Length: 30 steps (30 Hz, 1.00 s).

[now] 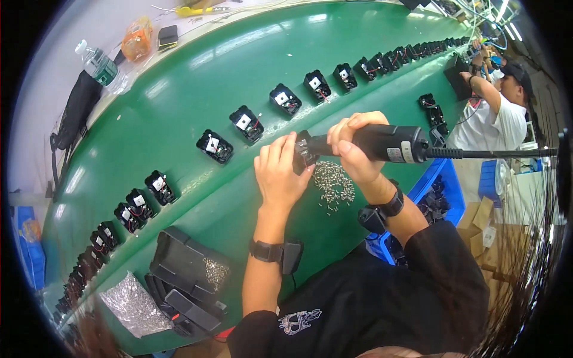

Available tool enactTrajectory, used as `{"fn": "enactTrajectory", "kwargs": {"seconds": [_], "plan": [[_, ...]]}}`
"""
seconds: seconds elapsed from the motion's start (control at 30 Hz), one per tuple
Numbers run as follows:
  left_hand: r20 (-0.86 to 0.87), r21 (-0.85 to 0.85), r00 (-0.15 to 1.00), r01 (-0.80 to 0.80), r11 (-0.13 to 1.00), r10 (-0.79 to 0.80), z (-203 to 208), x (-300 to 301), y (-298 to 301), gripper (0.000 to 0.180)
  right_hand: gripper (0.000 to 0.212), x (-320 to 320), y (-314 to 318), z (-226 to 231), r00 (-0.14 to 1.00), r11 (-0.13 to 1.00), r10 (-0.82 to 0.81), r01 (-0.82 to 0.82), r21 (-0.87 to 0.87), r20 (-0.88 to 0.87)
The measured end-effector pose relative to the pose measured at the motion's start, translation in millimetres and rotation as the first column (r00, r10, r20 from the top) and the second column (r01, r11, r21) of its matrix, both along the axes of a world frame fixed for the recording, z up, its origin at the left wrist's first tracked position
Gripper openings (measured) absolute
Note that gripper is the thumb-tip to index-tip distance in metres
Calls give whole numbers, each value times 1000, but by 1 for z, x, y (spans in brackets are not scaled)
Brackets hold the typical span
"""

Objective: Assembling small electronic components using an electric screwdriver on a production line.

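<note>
My left hand [278, 174] grips a small black housing [302, 141] at the middle of the green bench, its fingers wrapped over the near side. Wrapped around the body of a corded black electric screwdriver [394, 142] is my right hand [357, 146]. The screwdriver lies nearly level and its front end points left, right at the housing; the exact contact is hidden by the fingers. Just below the tool, a loose pile of small silver screws [334, 184] is spread on the bench top. Both wrists wear black straps with small boxes.
Black housings with white labels and red wires [285, 99] line the bench from lower left to upper right. A black case [182, 262] with screws and a clear bag of screws [137, 307] lie lower left. A blue bin [456, 191] stands right, near a person [495, 119] in white.
</note>
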<state>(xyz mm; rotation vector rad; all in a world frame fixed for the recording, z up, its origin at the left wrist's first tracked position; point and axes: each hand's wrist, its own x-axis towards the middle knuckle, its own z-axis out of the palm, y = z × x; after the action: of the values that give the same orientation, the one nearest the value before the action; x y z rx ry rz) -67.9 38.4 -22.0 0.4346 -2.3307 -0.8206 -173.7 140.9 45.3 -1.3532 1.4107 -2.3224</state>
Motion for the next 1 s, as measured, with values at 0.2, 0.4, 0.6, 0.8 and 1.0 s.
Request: {"fn": "enactTrajectory", "kwargs": {"seconds": [0.2,0.4,0.6,0.8,1.0], "plan": [[-10,-52,999,38,998,-39,1,-11,2,74,31,-9,6,4,998,997,68,-68,32,9],[28,-173,998,-44,984,49,-5,12,-7,67,17,4,-3,2,999,993,21,-16,114,-47],[-106,-104,981,154,983,-165,-9,-18,7,56,17,-12,2,-18,971,979,-143,166,114,-191],[28,-232,998,69,970,-65,0,-21,5,63,21,-3,-6,-8,884,866,-464,466,-180,54],[189,-350,965,242,905,-184,13,-7,-13,67,29,17,77,19,782,786,-616,617,20,98]]}}
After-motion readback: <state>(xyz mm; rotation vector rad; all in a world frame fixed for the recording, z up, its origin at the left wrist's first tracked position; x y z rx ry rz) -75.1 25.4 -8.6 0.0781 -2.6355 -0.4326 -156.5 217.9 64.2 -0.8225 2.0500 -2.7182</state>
